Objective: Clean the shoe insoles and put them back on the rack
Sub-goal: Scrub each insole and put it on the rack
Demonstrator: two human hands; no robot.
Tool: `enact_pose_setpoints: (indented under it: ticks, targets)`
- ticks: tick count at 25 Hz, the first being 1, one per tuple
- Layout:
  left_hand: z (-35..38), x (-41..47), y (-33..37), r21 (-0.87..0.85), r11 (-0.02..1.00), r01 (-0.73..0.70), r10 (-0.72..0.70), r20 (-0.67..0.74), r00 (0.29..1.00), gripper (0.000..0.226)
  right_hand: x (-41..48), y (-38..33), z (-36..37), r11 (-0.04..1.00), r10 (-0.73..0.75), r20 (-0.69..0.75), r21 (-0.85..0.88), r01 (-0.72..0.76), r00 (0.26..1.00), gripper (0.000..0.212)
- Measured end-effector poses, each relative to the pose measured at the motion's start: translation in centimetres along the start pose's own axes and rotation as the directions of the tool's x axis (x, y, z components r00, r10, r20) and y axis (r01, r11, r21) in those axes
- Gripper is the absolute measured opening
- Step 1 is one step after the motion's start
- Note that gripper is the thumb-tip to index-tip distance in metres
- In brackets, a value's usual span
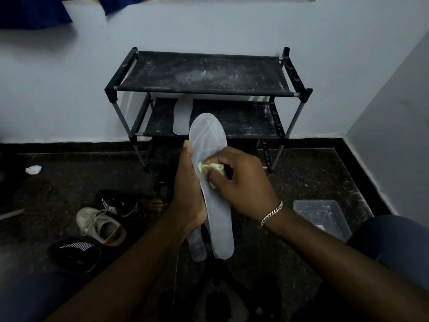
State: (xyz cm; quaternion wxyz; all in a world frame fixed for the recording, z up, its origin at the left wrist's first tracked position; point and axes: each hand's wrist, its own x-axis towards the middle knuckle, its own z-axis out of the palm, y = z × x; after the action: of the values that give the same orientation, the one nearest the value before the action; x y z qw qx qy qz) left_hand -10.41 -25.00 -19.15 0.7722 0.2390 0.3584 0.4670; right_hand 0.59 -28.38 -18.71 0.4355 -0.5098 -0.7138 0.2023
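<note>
My left hand point(189, 189) grips a pale grey insole point(209, 138) by its left edge, holding it lengthwise in front of the rack. My right hand point(241, 182) pinches a crumpled light green cloth point(212, 169) and presses it on the insole's middle. Under my left hand a second insole point(197, 247) lies on the floor, partly hidden. A third insole point(182, 117) rests on the middle shelf of the black shoe rack point(204, 75), whose dusty top shelf holds nothing.
Left of my arms lie a beige sneaker point(99, 225) and two black striped shoes point(118, 202), point(75, 253). A clear plastic box point(322, 217) stands on the dark floor at right. A white crumpled scrap point(33, 169) lies far left. Walls close in behind and at right.
</note>
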Motion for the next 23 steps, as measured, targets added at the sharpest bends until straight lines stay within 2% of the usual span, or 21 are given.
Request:
enact_pose_setpoints:
  ticks: [4, 6, 8, 11, 13, 17, 19, 21, 23]
  targets:
    - [-0.6, -0.5, 0.0, 0.011, 1.0, -0.022, 0.022, 0.013, 1.0, 0.063, -0.4, 0.2, -0.2, 1.0, -0.006, 0.083, 0.019, 0.004, 0.997, 0.007]
    - [-0.4, -0.7, -0.3, -0.044, 0.998, -0.045, 0.047, 0.064, 0.997, 0.056, -0.1, 0.4, -0.3, 1.0, 0.014, 0.043, 0.022, -0.015, 0.999, 0.008]
    - [0.1, -1.0, -0.4, -0.067, 0.994, -0.081, 0.088, 0.105, 0.991, 0.062, 0.3, 0.2, -0.3, 1.0, -0.008, 0.006, 0.025, 0.008, 1.0, 0.008]
    - [0.1, -1.5, -0.2, -0.04, 0.996, -0.077, 0.08, 0.058, 0.995, 0.051, 0.1, -0.1, -0.3, 0.998, -0.052, 0.074, 0.035, 0.049, 0.996, 0.007]
    - [-0.1, -1.5, -0.2, -0.07, 0.997, -0.027, 0.031, 0.057, 0.998, 0.059, -0.2, -0.1, -0.5, 0.998, -0.056, 0.115, 0.022, 0.054, 0.992, 0.007]
    - [0.0, -1.4, -0.8, -0.033, 0.996, -0.08, 0.081, 0.054, 0.995, 0.047, 0.4, 0.2, -0.4, 0.999, -0.04, 0.018, 0.033, 0.039, 0.999, 0.007]
    - [-0.1, -1.4, -0.7, -0.077, 0.994, -0.078, 0.084, 0.082, 0.993, 0.052, 0.3, 0.0, -0.3, 0.998, -0.052, 0.021, 0.037, 0.052, 0.998, 0.008]
    - [-0.6, -1.5, -0.6, -0.111, 0.992, -0.058, 0.068, 0.084, 0.994, 0.064, -0.2, 0.1, -0.2, 0.997, -0.07, 0.087, 0.019, 0.069, 0.994, 0.008]
    - [-0.8, -1.5, -0.6, -0.109, 0.993, -0.053, 0.063, 0.092, 0.994, 0.064, -0.4, 0.3, -0.4, 0.998, -0.059, 0.111, -0.006, 0.06, 0.992, 0.008]
